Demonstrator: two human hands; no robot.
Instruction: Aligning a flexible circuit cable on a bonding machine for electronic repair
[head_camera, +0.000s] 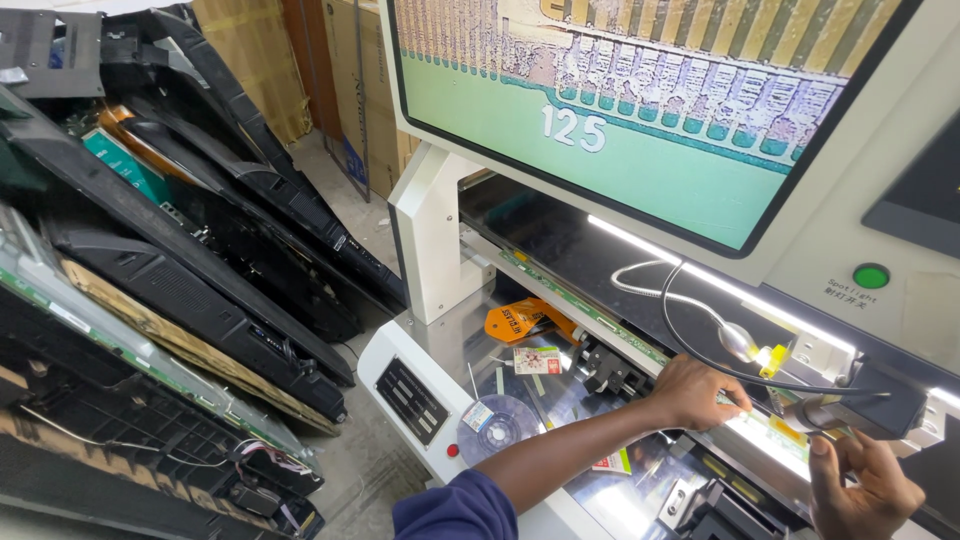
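Big monitor (640, 100) over machine worktop (440, 350). Long panel strip (590, 305) runs diagonally away-left to near-right. Left hand (695, 392) rests on it, fingers curled flat, gripping nothing. Right hand (865, 490) wraps grey camera head (850, 412), just right.

Left hand (695, 392) resting flat on the long green circuit strip (590, 305) of the white repair machine (430, 230). Right hand (862, 487) curled round a dark cylindrical tool (835, 410). Big monitor (640, 90) overhead, shiny disc (497, 424) lower left, gutted flat screens (170, 260) stacked alongside.
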